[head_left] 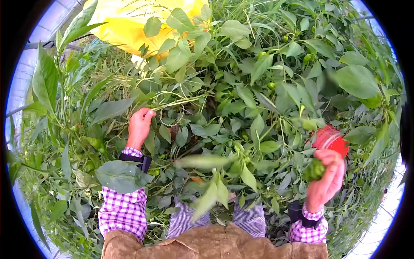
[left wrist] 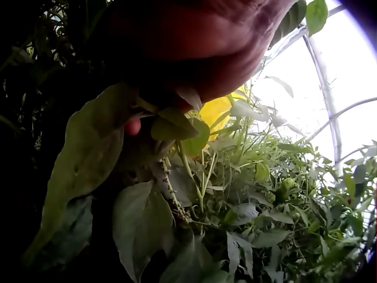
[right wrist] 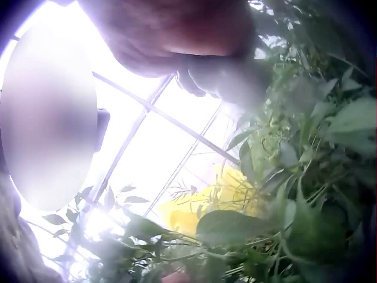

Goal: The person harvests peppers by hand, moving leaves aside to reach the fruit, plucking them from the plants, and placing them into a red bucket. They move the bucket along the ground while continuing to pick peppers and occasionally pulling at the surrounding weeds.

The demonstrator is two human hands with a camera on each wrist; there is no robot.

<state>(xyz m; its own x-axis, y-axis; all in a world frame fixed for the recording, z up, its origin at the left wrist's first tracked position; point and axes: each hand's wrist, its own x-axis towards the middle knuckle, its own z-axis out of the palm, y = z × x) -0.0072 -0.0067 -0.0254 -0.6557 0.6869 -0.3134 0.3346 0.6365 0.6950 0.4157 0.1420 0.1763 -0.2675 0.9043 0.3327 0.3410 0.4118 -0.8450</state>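
Note:
In the head view the left hand point(head_left: 140, 127) is among the plants at centre left, fingers curled around a thin green stem point(head_left: 174, 102) that runs off to the right. Leaves point(left wrist: 144, 221) hang just below the left hand point(left wrist: 200, 47) in the left wrist view; its fingertips are mostly in shadow. At the right of the head view, the right hand point(head_left: 330, 183) holds a wrinkled green pepper point(head_left: 314, 170) between thumb and fingers. The right hand point(right wrist: 182, 35) fills the top of the right wrist view, where its grip is too blurred to tell.
A red container point(head_left: 331, 141) lies partly behind leaves, just beyond the right hand. Yellow sheeting point(head_left: 129, 26) is at the upper left. Dense pepper plants surround both hands, with small green peppers point(head_left: 271, 85) among them. A large leaf point(head_left: 122, 176) overlaps the left sleeve.

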